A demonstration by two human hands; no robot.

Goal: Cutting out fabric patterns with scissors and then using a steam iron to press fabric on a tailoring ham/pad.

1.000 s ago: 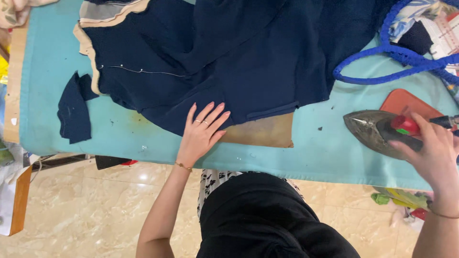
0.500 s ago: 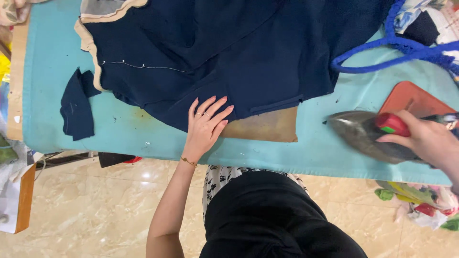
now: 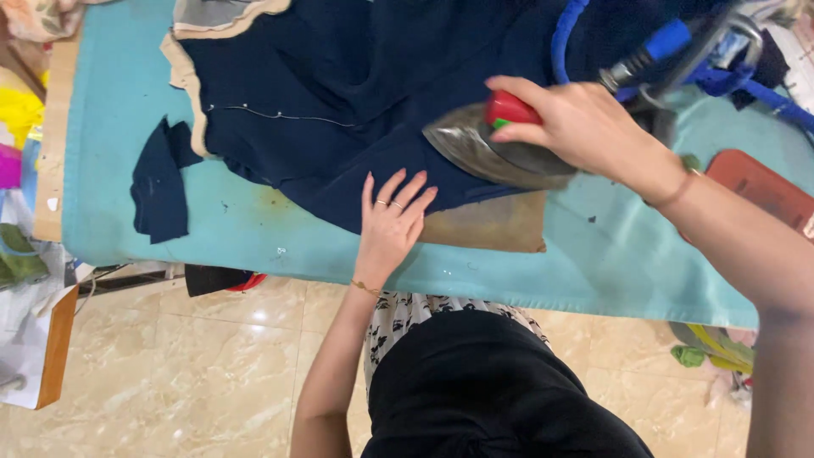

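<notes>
A teal-covered tabletop (image 3: 110,127) carries a small dark blue fabric scrap (image 3: 158,182) near its left end and a reddish-brown pad (image 3: 759,188) at the right. Below lies a beige marble floor (image 3: 186,365), with what may be cloth scraps (image 3: 708,348) at right.

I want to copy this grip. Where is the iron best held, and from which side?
Hold the iron by its handle on top, coming from above and behind, as the right hand does. The pointed tip faces the left hand, and the soleplate lies flat on the navy fabric.
</notes>
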